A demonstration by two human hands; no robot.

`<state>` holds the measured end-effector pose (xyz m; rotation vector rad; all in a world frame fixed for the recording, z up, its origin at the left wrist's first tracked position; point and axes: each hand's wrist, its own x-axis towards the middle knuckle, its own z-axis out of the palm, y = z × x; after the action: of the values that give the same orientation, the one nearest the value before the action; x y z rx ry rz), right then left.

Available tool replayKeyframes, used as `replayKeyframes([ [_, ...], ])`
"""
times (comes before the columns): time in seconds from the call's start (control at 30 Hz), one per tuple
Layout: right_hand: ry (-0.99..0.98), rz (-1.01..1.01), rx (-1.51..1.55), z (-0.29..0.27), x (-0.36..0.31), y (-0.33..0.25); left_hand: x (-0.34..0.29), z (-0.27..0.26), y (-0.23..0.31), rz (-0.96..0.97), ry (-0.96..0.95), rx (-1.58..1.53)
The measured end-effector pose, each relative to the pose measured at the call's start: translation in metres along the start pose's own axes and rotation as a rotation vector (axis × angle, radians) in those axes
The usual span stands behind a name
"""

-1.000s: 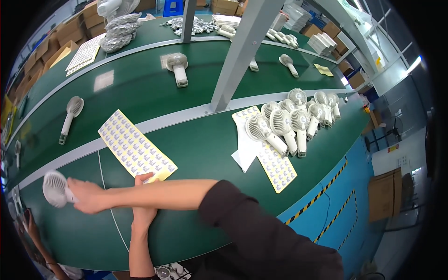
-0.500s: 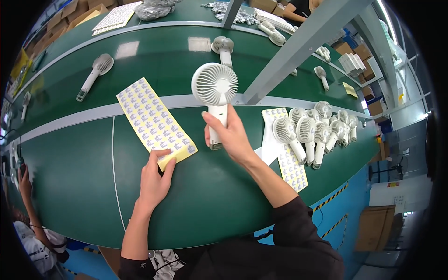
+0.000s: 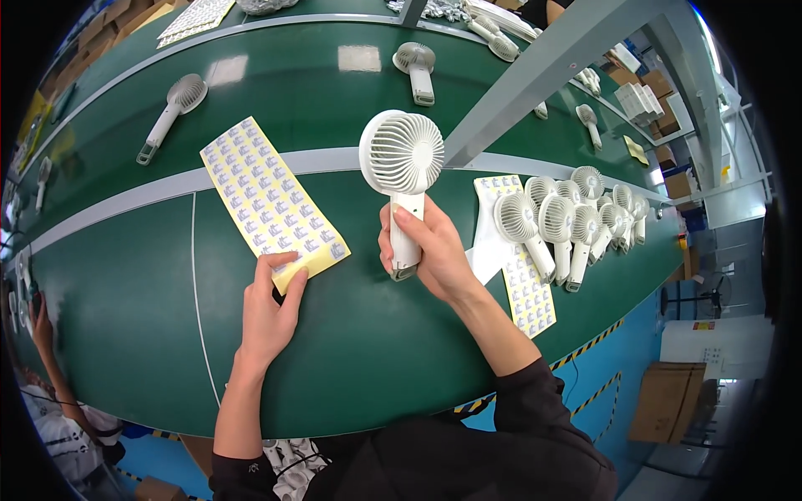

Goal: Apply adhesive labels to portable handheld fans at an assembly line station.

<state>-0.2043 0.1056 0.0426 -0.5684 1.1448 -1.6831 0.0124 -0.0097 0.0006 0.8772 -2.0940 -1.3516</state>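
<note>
My right hand (image 3: pixel 432 250) is wrapped around the handle of a white handheld fan (image 3: pixel 406 159), held upright above the green table with its round grille at the top. At the lower end of a yellow sheet of small printed stickers (image 3: pixel 271 196), my left hand (image 3: pixel 271 309) has its thumb and forefinger closed on the edge. Whether a loose sticker is between those fingertips is too small to tell. The sheet slants up and away to the left, its far end over the grey table strip.
Several white fans (image 3: pixel 558 219) lie bunched at the right, partly over another sticker sheet (image 3: pixel 530 296). A grey metal post (image 3: pixel 535 92) rises beyond my right hand. More fans, one (image 3: pixel 416 71) straight ahead, lie past the grey strip (image 3: pixel 326 160). Another person's hand (image 3: pixel 42 326) shows at far left.
The fan in my right hand has moved slightly right and turned. My left hand stays at the sheet's lower edge, its forefinger and thumb a little shifted. The whole view has shifted slightly.
</note>
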Motion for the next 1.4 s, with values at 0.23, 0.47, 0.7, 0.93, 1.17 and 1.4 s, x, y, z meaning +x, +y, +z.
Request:
replayKeyframes([
  [0.23, 0.149, 0.03, -0.49, 0.0, -0.001, 0.022, 0.002, -0.015, 0.002, -0.163, 0.052, -0.115],
  [0.47, 0.029, 0.247, -1.554, 0.019, -0.025, 0.006, 0.004, -0.029, 0.016, -0.147, -0.009, -0.318],
  [0.7, -0.021, -0.508, -1.017, 0.049, -0.012, 0.006, 0.001, -0.025, 0.009, 0.026, 0.075, -0.265],
  [0.93, -0.148, -0.705, -1.167, 0.048, 0.002, 0.021, 0.002, -0.024, 0.005, -0.068, 0.109, -0.359],
  [1.17, -0.112, -0.941, -1.263, 0.037, 0.003, 0.031, 0.002, -0.018, 0.001, -0.123, 0.115, -0.336],
  [1.4, -0.204, -0.28, -1.007, 0.001, 0.036, -0.005, 0.008, -0.016, -0.002, -0.143, 0.15, -0.213],
])
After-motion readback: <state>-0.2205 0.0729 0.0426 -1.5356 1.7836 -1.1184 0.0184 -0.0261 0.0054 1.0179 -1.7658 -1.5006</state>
